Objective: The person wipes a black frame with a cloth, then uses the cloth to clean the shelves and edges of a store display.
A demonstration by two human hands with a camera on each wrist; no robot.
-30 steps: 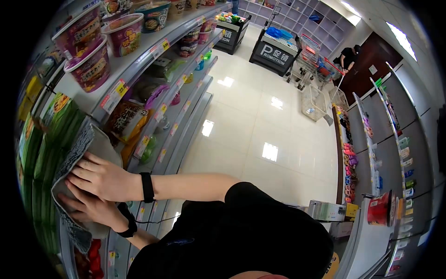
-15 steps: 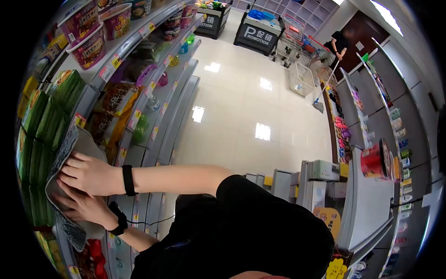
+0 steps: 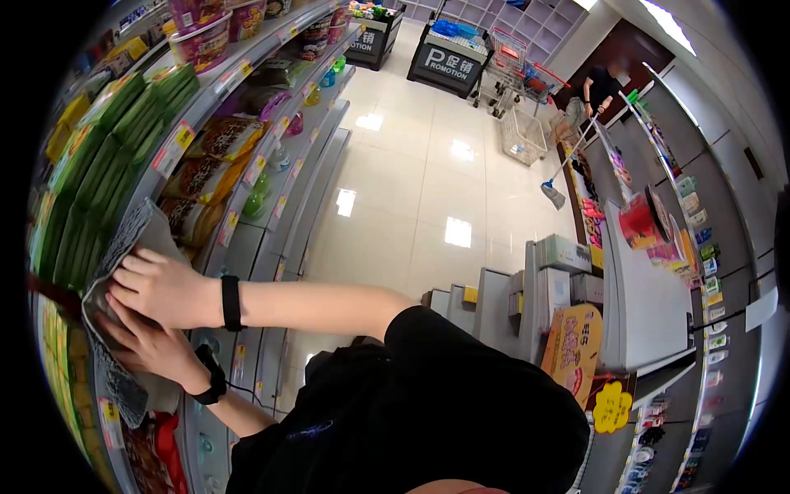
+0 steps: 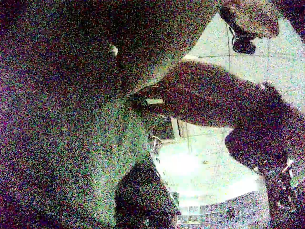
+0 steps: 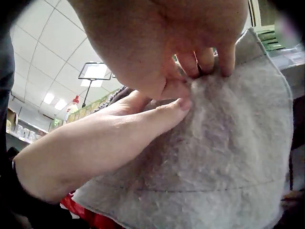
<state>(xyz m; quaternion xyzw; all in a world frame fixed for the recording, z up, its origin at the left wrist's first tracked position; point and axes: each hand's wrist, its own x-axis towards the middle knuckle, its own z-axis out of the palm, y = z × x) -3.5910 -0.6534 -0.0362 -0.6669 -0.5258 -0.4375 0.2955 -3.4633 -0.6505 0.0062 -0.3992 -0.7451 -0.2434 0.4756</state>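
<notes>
In the head view my right hand [image 3: 169, 290] lies on a grey cloth [image 3: 152, 226] with its fingers stretched out. My left hand [image 3: 156, 354] presses the same cloth just below it, fingers spread. The cloth has a fluffy darker side and a paler side facing my palms, and it stands against the shelf front beside stacked green packets [image 3: 86, 198]. The right wrist view has the right hand [image 5: 167, 43] above, fingertips on the pale side. The left thumb [image 5: 164, 117] rests on it too. The left wrist view is dark and grainy.
A price tag [image 3: 174, 150] sits on the shelf edge above the cloth. Brown and orange bags [image 3: 197, 173] fill the shelf below, noodle tubs [image 3: 202, 41] the far end. Across the tiled floor [image 3: 395, 189] a person [image 3: 603, 86] holds a mop [image 3: 553, 193] near a wire basket [image 3: 522, 136].
Both hands and the cloth have moved along the shelf front, away from the noodle tubs, so more green packets show beyond them. The far person's mop has come into fuller view.
</notes>
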